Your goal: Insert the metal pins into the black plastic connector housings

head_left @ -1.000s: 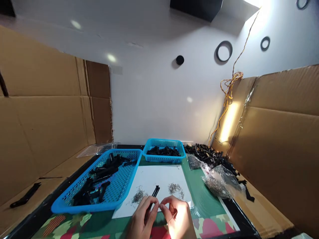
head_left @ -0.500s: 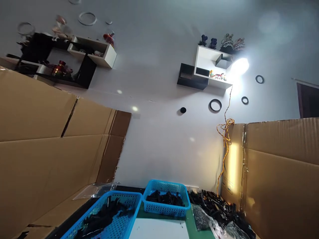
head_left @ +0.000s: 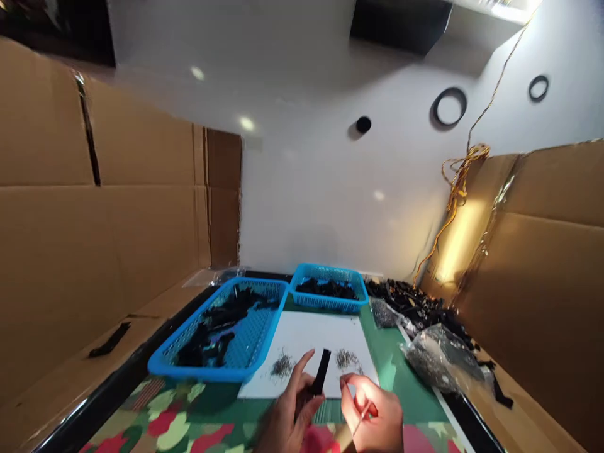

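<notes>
My left hand [head_left: 295, 402] is closed on a narrow black plastic piece [head_left: 322, 370], which stands up between thumb and fingers. My right hand [head_left: 372, 409], just beside it, has thumb and forefinger pinched together. A thin pale stick-like tool [head_left: 362, 418] lies across its palm under curled fingers; anything tiny at the fingertips is too small to make out. Beyond the hands, a white sheet [head_left: 314, 330] bears two loose heaps of tiny metal pieces, a left heap [head_left: 283, 365] and a right heap [head_left: 348, 360].
A large blue basket [head_left: 163, 363] with black parts stands at left, a smaller blue basket [head_left: 330, 307] at the back. At right lie a pile of black parts [head_left: 410, 299] and clear plastic bags [head_left: 436, 358]. Cardboard walls [head_left: 155, 226] flank the table; an orange cord [head_left: 455, 189] hangs at right.
My view has tilted down, so the wall shelves have mostly left the top of the picture. Both hands, the black piece and the metal heaps now show at the bottom.
</notes>
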A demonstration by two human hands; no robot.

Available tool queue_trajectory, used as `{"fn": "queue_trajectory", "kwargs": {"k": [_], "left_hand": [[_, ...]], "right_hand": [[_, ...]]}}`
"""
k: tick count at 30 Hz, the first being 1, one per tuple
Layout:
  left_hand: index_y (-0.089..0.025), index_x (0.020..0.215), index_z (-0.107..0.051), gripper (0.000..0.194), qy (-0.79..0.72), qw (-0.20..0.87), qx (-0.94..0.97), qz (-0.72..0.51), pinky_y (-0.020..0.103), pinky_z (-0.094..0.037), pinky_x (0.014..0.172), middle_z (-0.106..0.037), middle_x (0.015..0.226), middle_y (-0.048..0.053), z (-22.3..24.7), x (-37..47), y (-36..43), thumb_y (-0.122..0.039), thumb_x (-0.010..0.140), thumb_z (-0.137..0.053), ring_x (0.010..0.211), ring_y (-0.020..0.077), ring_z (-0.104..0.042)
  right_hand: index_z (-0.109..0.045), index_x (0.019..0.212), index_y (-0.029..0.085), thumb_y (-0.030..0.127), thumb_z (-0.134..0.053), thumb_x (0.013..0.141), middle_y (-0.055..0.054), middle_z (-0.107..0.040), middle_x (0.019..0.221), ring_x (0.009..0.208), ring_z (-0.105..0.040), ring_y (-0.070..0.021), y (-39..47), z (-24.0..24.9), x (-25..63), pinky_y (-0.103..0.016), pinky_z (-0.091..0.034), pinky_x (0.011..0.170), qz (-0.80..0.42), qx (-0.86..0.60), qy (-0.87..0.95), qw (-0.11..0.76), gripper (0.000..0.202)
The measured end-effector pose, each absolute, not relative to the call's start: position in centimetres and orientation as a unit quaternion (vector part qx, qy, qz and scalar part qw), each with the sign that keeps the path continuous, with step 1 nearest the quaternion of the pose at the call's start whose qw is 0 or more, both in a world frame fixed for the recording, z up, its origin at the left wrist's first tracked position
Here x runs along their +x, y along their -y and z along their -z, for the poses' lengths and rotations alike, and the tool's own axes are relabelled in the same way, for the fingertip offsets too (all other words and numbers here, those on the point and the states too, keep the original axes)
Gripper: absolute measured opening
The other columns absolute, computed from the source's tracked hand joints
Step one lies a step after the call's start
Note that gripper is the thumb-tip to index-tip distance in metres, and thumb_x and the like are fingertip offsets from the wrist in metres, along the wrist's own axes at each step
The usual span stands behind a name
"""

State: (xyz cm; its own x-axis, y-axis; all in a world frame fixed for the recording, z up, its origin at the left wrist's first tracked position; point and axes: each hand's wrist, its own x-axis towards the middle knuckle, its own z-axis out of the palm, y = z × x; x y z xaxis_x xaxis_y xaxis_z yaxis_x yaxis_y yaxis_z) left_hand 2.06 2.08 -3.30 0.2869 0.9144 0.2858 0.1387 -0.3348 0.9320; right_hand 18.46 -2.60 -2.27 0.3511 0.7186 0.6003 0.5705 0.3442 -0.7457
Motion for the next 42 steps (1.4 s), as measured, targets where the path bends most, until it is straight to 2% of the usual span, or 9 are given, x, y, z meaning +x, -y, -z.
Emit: {"fn": "queue_trajectory", "kwargs": {"k": [2,4,8,13,22,29,37,42], "left_hand": [[-0.023,0.147,-0.059,0.063,-0.378,0.458,0.676,-0.437,0.028,-0.056,0.072,-0.074,0.098,0.007,2.8,1.7,-1.7,-0.057,0.093,-0.063,0.084,0.0222,-0.070],[-0.022,0.140,-0.067,0.058,-0.382,0.473,0.667,-0.431,0.032,-0.058,0.087,-0.075,0.106,0.009,2.2,1.4,-1.5,-0.052,0.091,-0.070,0.100,0.0256,-0.071],[-0.024,0.143,-0.065,0.055,-0.366,0.490,0.667,-0.425,0.039,-0.055,0.102,-0.074,0.123,0.010,1.5,1.3,-1.1,-0.046,0.093,-0.071,0.114,0.0279,-0.068],[-0.025,0.145,-0.064,0.052,-0.349,0.488,0.674,-0.432,0.040,-0.054,0.106,-0.070,0.135,0.010,1.7,1.5,-0.8,-0.040,0.096,-0.070,0.126,0.0294,-0.064],[-0.029,0.137,-0.071,0.049,-0.365,0.493,0.678,-0.404,0.030,-0.057,0.093,-0.077,0.118,0.004,1.2,1.0,-0.4,-0.027,0.089,-0.077,0.104,0.0221,-0.069],[-0.027,0.132,-0.074,0.055,-0.375,0.521,0.633,-0.433,0.027,-0.056,0.088,-0.078,0.100,0.002,1.3,1.2,-0.3,-0.014,0.079,-0.075,0.097,0.0191,-0.070],[-0.025,0.128,-0.073,0.058,-0.364,0.586,0.577,-0.437,0.021,-0.054,0.078,-0.078,0.090,-0.001,0.4,1.6,0.0,-0.008,0.072,-0.074,0.092,0.0165,-0.071],[-0.024,0.123,-0.067,0.055,-0.342,0.601,0.571,-0.442,0.021,-0.051,0.076,-0.076,0.079,-0.003,0.5,1.7,0.1,-0.010,0.072,-0.082,0.085,0.0157,-0.070]], "right_hand": [[-0.081,0.080,0.019,0.028,-0.064,0.094,0.004,-0.043,0.050,0.044,-0.039,-0.0111,3.1,1.7,18.5,-0.026,-0.033,0.047,-0.024,-0.544,0.609,0.576,0.024],[-0.080,0.080,0.019,0.024,-0.061,0.095,0.003,-0.046,0.053,0.047,-0.042,-0.0113,3.3,1.2,18.5,-0.026,-0.034,0.049,0.002,-0.531,0.655,0.537,0.025],[-0.080,0.085,0.019,0.019,-0.057,0.097,0.002,-0.049,0.053,0.048,-0.046,-0.0127,3.7,0.7,18.5,-0.027,-0.034,0.049,0.044,-0.505,0.696,0.509,0.026],[-0.078,0.081,0.019,0.014,-0.057,0.098,0.002,-0.048,0.055,0.050,-0.044,-0.0135,4.1,0.5,18.6,-0.029,-0.034,0.051,0.039,-0.496,0.710,0.499,0.027],[-0.071,0.065,0.020,0.010,-0.057,0.094,0.003,-0.043,0.054,0.051,-0.038,-0.0128,4.7,-0.6,19.2,-0.029,-0.033,0.051,-0.046,-0.499,0.738,0.453,0.034],[-0.082,0.088,0.017,0.011,-0.063,0.094,0.001,-0.055,0.056,0.050,-0.043,-0.0122,4.9,-0.1,19.0,-0.028,-0.035,0.049,-0.092,-0.432,0.706,0.553,0.020],[-0.080,0.084,0.019,0.011,-0.065,0.093,0.004,-0.046,0.054,0.049,-0.039,-0.0111,4.7,0.5,18.9,-0.028,-0.032,0.047,-0.133,-0.413,0.692,0.577,0.019],[-0.078,0.079,0.021,0.018,-0.067,0.093,0.005,-0.047,0.053,0.045,-0.037,-0.0101,4.5,0.5,18.6,-0.025,-0.032,0.042,-0.172,-0.401,0.666,0.605,0.018]]}}
